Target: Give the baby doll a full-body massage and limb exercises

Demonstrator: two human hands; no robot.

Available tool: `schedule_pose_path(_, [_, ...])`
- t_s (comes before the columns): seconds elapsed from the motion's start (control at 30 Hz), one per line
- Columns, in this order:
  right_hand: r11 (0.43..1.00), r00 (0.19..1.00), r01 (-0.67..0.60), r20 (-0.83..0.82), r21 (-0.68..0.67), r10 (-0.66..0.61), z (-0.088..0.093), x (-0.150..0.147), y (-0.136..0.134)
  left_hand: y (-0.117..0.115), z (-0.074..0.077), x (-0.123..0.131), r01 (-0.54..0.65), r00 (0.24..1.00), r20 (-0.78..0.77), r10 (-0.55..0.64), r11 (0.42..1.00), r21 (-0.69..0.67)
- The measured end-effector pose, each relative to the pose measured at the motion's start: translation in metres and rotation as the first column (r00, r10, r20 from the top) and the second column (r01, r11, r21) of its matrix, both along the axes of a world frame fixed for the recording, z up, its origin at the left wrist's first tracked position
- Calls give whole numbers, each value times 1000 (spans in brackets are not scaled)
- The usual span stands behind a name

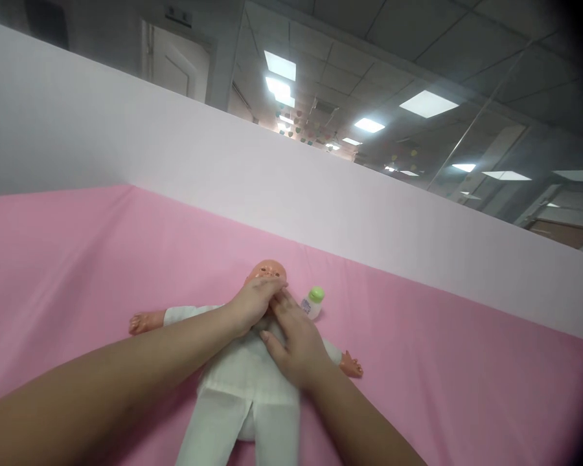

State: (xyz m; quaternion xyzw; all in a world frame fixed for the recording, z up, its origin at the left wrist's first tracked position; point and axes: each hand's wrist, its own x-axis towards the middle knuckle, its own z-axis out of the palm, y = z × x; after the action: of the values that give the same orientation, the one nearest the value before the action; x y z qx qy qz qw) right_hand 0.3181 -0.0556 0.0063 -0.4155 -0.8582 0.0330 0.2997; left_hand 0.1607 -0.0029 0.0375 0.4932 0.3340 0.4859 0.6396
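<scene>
Baby doll (240,378) in a white garment, face up on the pink sheet (78,272), low centre of frame, head toward the pale partition (175,149), arms spread. Left hand (253,303), entering from lower left, lies across the doll's neck just under the chin, fingers bent, grip not discernible; right hand (295,346) rests flat and unclenched on the chest, fingers stretched toward the neck, touching the left hand. Small bottle with green cap (313,301) lies on the sheet just right of the doll's head.
</scene>
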Motion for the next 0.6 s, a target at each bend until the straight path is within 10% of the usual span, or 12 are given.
schedule_pose_path(0.4, [998,991,39,-127,52,-32,-13,0,31,35,-12,7,32,999,-31,-30,998,60])
schedule_pose_path(0.6, [990,995,-20,-92,137,33,-9,5,5,12,-9,-19,-67,994,-63,85,969,239])
